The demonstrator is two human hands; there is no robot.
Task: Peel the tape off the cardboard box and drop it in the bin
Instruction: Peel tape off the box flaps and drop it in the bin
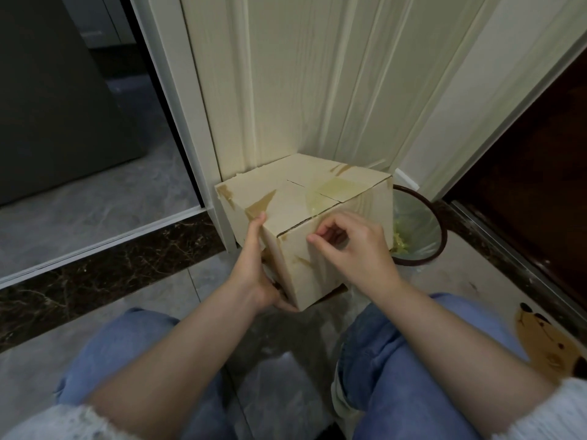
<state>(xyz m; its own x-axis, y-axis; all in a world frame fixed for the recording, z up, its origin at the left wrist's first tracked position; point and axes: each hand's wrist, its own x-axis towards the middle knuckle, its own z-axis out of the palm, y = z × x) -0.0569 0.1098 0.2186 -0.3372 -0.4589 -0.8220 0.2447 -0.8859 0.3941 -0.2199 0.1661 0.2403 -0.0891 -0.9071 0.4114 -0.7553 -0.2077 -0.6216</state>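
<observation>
The cardboard box (pixel 305 217) sits tilted above the floor, just left of the bin (pixel 419 230), held up against the pale door panel. Clear tape (pixel 327 193) still crosses its top seam. The left hand (pixel 257 274) grips the box's near-left corner from the side and underneath. The right hand (pixel 349 246) rests against the front face, thumb and fingertips pinched at the tape there.
</observation>
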